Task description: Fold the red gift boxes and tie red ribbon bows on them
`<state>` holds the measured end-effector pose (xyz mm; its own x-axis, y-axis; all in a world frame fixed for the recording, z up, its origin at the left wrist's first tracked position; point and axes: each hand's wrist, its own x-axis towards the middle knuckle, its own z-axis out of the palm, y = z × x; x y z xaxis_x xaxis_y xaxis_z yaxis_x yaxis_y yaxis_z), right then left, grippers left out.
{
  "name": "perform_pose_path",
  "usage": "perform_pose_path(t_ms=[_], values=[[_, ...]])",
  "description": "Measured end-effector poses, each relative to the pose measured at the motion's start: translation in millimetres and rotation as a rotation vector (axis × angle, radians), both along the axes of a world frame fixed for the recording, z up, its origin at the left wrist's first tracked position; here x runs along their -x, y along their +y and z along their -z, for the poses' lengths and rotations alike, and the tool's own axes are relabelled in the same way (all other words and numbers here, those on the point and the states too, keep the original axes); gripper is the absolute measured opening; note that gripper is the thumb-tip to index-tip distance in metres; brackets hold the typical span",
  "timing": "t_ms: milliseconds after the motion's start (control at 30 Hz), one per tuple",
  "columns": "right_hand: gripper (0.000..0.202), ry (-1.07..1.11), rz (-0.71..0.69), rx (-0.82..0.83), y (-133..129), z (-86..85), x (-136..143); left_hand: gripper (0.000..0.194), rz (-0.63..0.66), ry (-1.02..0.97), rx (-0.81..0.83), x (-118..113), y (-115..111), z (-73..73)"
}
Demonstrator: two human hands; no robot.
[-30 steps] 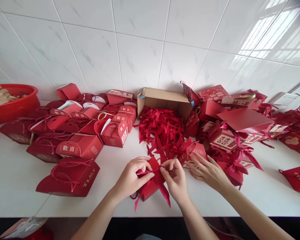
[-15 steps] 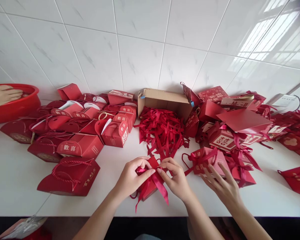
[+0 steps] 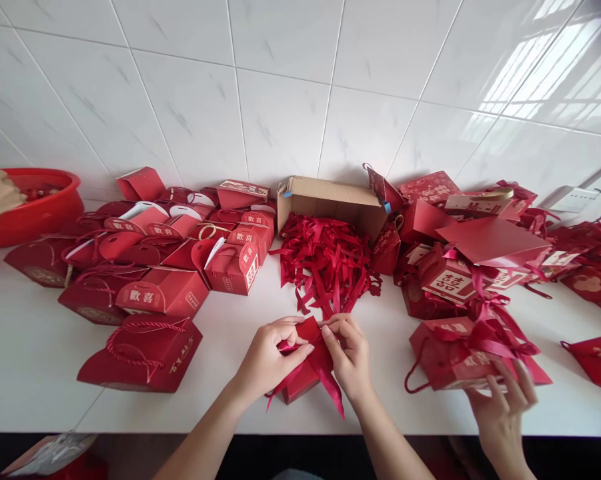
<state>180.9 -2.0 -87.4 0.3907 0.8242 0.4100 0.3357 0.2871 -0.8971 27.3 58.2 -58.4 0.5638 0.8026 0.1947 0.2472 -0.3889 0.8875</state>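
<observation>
In front of me lies a small red gift box [image 3: 300, 385] with a shiny dark-pink ribbon [image 3: 331, 390] tied around it. My left hand [image 3: 267, 357] pinches the ribbon on the box's left side, fingers curled over it. On the other side my right hand [image 3: 349, 353] grips the ribbon between thumb and fingertips. The knot itself is mostly hidden by my fingers. Ribbon tails hang down toward the front edge. Just beyond my hands, a heap of red ribbons [image 3: 325, 260] spills from a cardboard box [image 3: 335, 190] lying on its side.
Rows of red gift boxes [image 3: 163, 291] stand at left, beside a red basin [image 3: 40, 213] with another person's hand over it. At right, another person's hand [image 3: 505, 400] touches a ribboned box [image 3: 445, 357] near piled boxes [image 3: 490, 237]. A tiled wall [image 3: 285, 120] backs the table.
Both my hands remain at the box, the right one pulling slightly outward on the ribbon. The other person's hand at right has moved rightward along with a ribboned box. The hand at the basin has drawn left.
</observation>
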Motion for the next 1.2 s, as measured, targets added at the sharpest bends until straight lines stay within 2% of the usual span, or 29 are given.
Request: perform_pose_path(t_ms=[100, 267, 367, 600, 933, 1100, 1200], values=[[0.024, -0.008, -0.012, 0.001, 1, -0.2, -3, 0.032, -0.002, -0.004, 0.027, 2, 0, -0.8], [0.025, -0.009, -0.127, 0.027, 0, -0.9, -12, 0.022, 0.01, 0.005, 0.07, 2, 0, -1.8], [0.024, 0.031, -0.157, 0.045, 0, -0.7, -11, 0.027, 0.001, -0.01, 0.086, -1, -1, -0.9], [0.027, 0.115, -0.038, -0.01, 0, 1.3, 1, 0.041, 0.009, -0.039, 0.039, -6, -1, 3.9], [0.031, 0.113, 0.105, 0.05, 0, 7.2, -1, 0.04, -0.005, -0.018, 0.082, -5, -4, 5.3], [0.034, 0.146, -0.006, 0.126, -4, 5.0, -5, 0.026, 0.043, -0.034, 0.122, 0, 3, 1.1], [0.027, 0.193, -0.106, 0.131, -9, 5.0, -12, 0.03, 0.077, -0.093, 0.219, 3, 7, -3.0]])
